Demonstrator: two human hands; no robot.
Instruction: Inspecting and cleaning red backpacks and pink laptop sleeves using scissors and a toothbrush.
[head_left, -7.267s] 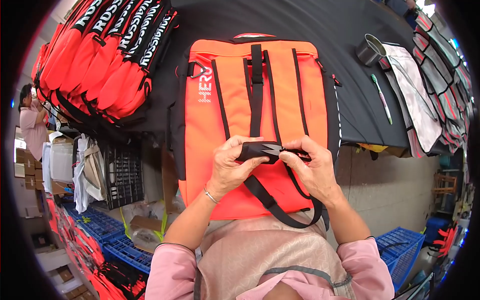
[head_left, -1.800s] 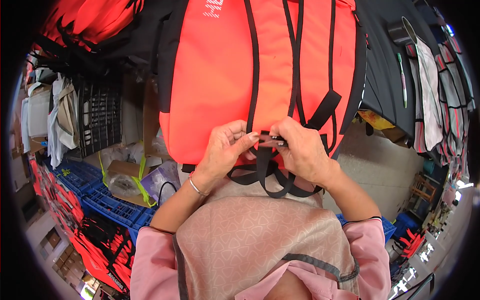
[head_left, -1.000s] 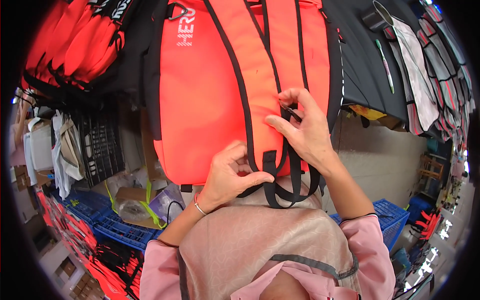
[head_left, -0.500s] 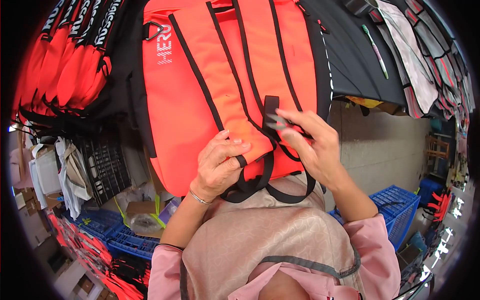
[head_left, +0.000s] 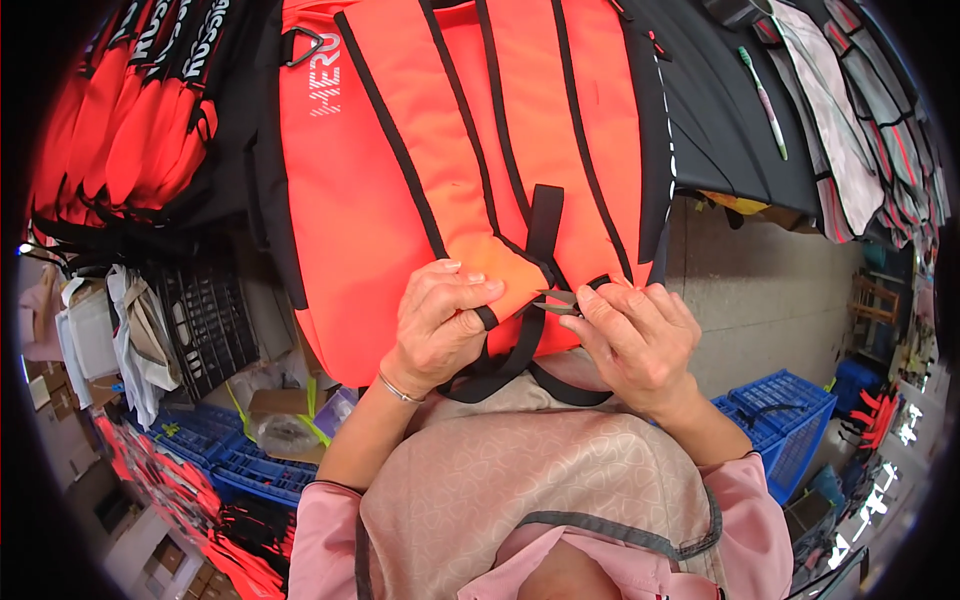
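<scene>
The left hand [head_left: 437, 318] pinches the strap [head_left: 503, 266]. Just to its right, the right hand [head_left: 640, 340] grips parted snips [head_left: 566, 297]; a slip could nick strap or finger.

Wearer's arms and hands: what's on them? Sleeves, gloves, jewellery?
Short pink sleeves with thin dark edging at the cuffs; forearms uncovered. Left hand and right hand are gloveless. A slim silver-coloured bracelet circles the left wrist; none shows on the right.
</scene>
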